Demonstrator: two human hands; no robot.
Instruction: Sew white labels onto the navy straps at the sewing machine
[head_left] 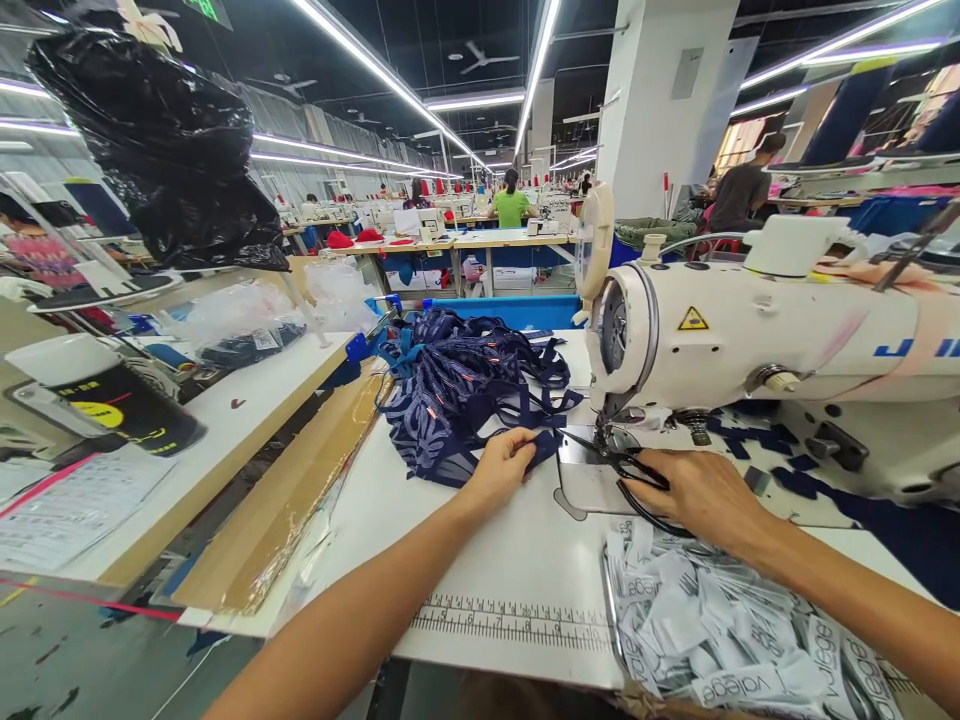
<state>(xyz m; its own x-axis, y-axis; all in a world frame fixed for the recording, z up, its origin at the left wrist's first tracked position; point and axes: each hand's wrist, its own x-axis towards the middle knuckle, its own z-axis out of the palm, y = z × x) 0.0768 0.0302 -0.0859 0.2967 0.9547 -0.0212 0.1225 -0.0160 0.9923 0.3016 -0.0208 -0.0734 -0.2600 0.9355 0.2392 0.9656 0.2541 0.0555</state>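
Note:
Navy lace garments (pixel 442 390) with thin straps lie heaped left of the sewing machine's needle area. My left hand (pixel 504 462) is closed, pinching a navy strip of fabric (pixel 544 450) at the heap's right edge. In my right hand (pixel 686 490) is a pair of black-handled scissors (pixel 637 470), its blades pointing left toward that strip. The tips lie close to the fabric; whether they touch it I cannot tell. Just behind the scissors stands the white sewing machine (pixel 705 330), with its needle and presser foot above the metal plate (pixel 585 478).
A box of white printed labels (pixel 720 620) stands at the front right. Navy scraps (pixel 757 440) lie under the machine arm. A printed ruler (pixel 517 622) runs along the table's front edge. On the left table are a spray can (pixel 112 395) and papers (pixel 67 510). Co-workers sit farther back.

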